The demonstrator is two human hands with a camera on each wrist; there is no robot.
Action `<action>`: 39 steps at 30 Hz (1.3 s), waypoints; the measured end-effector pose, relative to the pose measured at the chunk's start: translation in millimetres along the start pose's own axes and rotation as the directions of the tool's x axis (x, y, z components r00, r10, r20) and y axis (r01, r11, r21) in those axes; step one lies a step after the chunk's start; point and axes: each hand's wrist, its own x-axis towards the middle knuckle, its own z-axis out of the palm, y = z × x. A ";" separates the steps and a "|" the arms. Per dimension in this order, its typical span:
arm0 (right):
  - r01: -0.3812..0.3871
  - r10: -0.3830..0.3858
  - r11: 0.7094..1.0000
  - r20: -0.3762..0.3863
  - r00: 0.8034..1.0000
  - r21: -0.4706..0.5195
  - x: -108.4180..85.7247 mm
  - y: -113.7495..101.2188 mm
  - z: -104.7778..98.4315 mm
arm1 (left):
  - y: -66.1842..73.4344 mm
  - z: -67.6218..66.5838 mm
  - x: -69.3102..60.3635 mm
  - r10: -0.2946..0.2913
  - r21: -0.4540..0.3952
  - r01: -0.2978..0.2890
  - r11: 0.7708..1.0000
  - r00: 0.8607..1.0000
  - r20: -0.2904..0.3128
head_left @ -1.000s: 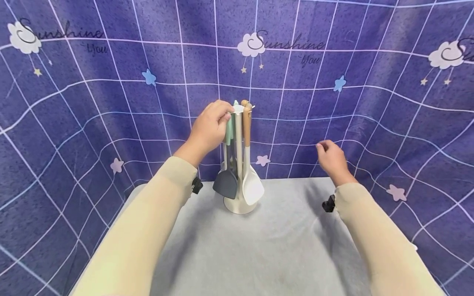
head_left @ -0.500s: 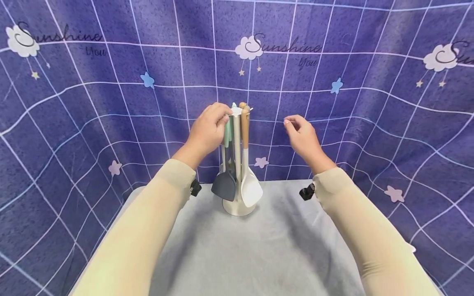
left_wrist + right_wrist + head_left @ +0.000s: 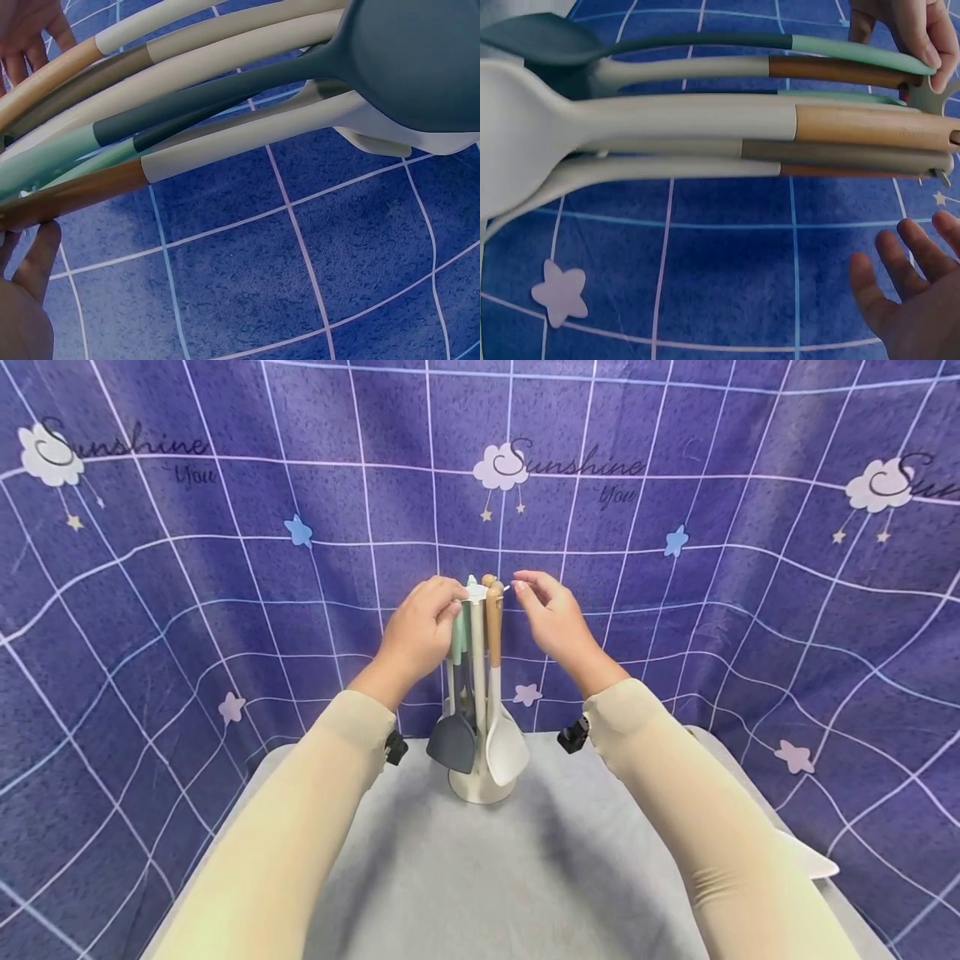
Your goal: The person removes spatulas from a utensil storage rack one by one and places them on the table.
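Observation:
A cream utensil rack (image 3: 478,693) stands on the grey-covered table, hung round with kitchen tools. Toward its front hang a dark turner (image 3: 453,743) with a green handle and a white turner (image 3: 507,752) with a wooden handle (image 3: 870,126). My left hand (image 3: 422,625) pinches the rack's top rim on the left, by the green handle (image 3: 855,54). On the other side my right hand (image 3: 553,614) is raised near a hook at the top. Its fingers (image 3: 907,281) are loosely bent, apart from the tools in the right wrist view. More handles overlap behind.
A purple-blue grid-patterned cloth (image 3: 600,418) hangs behind and at both sides. At the right edge of the grey tabletop (image 3: 480,877), a white object (image 3: 808,857) lies partly hidden behind my right forearm. Black wrist cameras sit at both cuffs.
My right hand has moved left and upward from the far right to beside the rack's top. The left hand stays at the rim. More of the white object at the right now shows.

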 end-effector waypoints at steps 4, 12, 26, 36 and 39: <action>-0.039 0.032 0.997 0.109 0.993 0.064 3.7 -1.8 10.7 | -0.5 0.5 -1.3 0.001 -0.020 -0.001 1.000 1.000 -0.003; -0.049 0.030 0.981 0.102 0.994 0.190 6.8 -1.4 18.0 | -1.8 6.7 -1.4 0.006 -0.056 -0.008 0.998 0.999 -0.047; -0.040 0.028 0.980 0.065 0.997 0.196 14.2 -3.6 19.0 | 5.6 10.0 -9.6 -0.094 -0.241 0.021 0.970 0.950 -0.298; -0.005 -0.006 0.977 0.051 0.999 0.215 11.3 -4.8 19.5 | 1.1 10.7 -9.4 -0.114 -0.265 0.031 0.964 0.946 -0.304; 0.010 -0.015 0.982 0.024 1.000 0.186 9.2 -6.6 21.0 | -2.3 10.1 -9.4 -0.113 -0.249 0.035 0.968 0.944 -0.310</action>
